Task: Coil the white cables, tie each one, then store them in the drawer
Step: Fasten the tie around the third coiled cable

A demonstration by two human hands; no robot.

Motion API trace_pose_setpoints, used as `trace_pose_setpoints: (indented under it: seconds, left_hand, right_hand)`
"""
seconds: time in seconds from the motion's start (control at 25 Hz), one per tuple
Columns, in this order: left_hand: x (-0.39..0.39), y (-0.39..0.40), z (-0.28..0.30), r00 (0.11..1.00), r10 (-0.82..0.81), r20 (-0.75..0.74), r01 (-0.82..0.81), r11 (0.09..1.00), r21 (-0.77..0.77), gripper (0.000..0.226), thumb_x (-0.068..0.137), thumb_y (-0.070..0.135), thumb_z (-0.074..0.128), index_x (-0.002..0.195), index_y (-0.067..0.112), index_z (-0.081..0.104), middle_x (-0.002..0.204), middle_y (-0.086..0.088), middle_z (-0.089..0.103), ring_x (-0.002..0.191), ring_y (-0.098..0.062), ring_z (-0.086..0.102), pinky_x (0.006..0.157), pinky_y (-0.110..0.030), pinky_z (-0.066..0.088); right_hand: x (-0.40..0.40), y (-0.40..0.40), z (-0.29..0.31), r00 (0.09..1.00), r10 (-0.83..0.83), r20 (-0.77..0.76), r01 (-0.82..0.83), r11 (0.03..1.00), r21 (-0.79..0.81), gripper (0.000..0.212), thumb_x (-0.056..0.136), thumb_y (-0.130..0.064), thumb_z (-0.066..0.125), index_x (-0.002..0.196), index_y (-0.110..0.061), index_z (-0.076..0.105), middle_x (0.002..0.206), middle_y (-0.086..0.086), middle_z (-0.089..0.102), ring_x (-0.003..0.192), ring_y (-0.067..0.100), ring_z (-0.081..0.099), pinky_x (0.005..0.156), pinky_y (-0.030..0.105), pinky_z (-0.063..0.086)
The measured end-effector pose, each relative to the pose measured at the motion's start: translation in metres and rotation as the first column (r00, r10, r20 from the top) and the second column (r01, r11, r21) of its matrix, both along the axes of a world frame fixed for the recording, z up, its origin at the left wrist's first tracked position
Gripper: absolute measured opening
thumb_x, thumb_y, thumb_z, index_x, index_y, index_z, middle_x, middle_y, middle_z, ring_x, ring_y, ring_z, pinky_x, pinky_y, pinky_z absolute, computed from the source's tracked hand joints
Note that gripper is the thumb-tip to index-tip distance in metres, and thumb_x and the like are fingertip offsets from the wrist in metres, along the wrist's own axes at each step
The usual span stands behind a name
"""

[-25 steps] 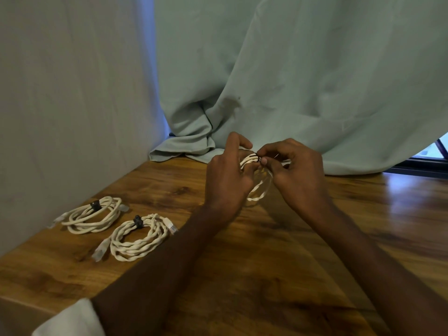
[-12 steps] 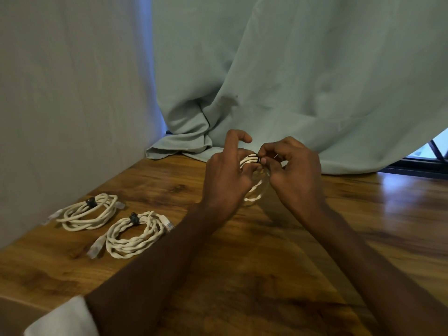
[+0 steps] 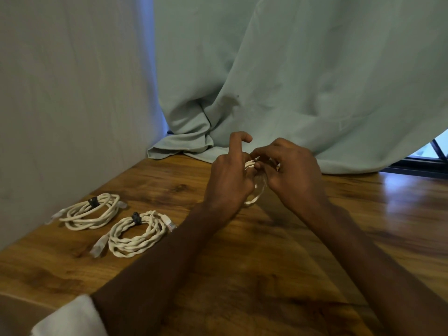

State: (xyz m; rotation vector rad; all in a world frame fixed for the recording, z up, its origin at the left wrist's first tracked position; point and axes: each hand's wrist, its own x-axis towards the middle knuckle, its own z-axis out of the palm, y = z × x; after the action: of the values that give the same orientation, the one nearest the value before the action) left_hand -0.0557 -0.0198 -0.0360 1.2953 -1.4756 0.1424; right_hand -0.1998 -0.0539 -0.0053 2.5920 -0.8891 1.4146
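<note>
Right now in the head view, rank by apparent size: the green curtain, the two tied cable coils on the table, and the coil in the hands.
1. Green curtain.
2. Twisted coil and smooth coil: about alike.
3. Held coil: mostly hidden by both hands, so unsure.

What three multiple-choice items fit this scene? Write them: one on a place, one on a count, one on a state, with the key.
1. Where do the tied coils lie?
A. on the wooden table, left of the arms
B. in a drawer
C. on the curtain

2. How many coils lie loose on the table?
A. one
B. two
C. four

3. What is the state of the third coil?
A. lying untouched
B. held up in both hands
C. hanging from the wall

Key:
1 A: the far coil and the near coil rest on the table.
2 B: just those two, each with a dark tie.
3 B: the left hand and right hand grip the held coil.
</note>
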Motion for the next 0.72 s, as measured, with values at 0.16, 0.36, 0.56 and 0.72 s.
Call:
trace_pose_setpoints:
  seconds: [0.16,0.36,0.56,0.72]
  left_hand:
    - [0.0001,-0.0005,0.0003,0.998,-0.025,-0.064,0.028,0.999,0.037,0.071,0.085,0.001,0.08,0.139,0.024,0.039,0.095,0.0,0.079,0.086,-0.011,0.073,0.077,-0.021,0.052]
    - [-0.0018,-0.0001,0.0003,0.991,-0.045,-0.122,0.054,0.996,0.077,0.072,0.084,0.0,0.08,0.141,0.022,0.041,0.085,0.005,0.076,0.078,-0.005,0.07,0.067,-0.008,0.045]
    - [-0.0032,-0.0001,-0.0012,0.998,-0.045,-0.035,0.048,0.994,0.095,0.068,0.086,0.003,0.078,0.137,0.025,0.041,0.074,0.01,0.07,0.071,-0.003,0.067,0.065,-0.013,0.044]
    - [-0.0071,0.0013,-0.0021,0.993,-0.092,-0.074,0.099,0.99,0.101,0.063,0.088,0.009,0.081,0.134,0.027,0.042,0.082,0.007,0.076,0.076,-0.002,0.07,0.065,-0.01,0.046]
  right_hand:
    - [-0.0022,0.0011,0.0024,0.996,-0.024,-0.082,0.021,0.999,-0.042,0.02,0.093,-0.02,0.075,0.111,-0.027,0.081,0.092,-0.007,0.068,0.076,0.012,0.062,0.061,0.03,0.049]
    - [0.0014,0.0031,0.0026,0.991,-0.058,-0.123,0.054,0.998,-0.036,0.009,0.094,-0.025,0.071,0.099,-0.026,0.079,0.089,-0.008,0.063,0.072,0.011,0.058,0.059,0.027,0.044]
    - [-0.0056,-0.0021,0.0095,0.974,0.02,-0.225,-0.008,0.999,0.054,0.006,0.094,-0.021,0.068,0.096,-0.025,0.072,0.092,-0.007,0.061,0.077,0.012,0.059,0.069,0.039,0.055]
    - [-0.0058,-0.0042,0.0045,0.982,-0.011,-0.191,0.027,0.997,0.077,0.013,0.092,-0.013,0.065,0.093,-0.025,0.069,0.095,-0.008,0.054,0.077,0.014,0.057,0.064,0.036,0.052]
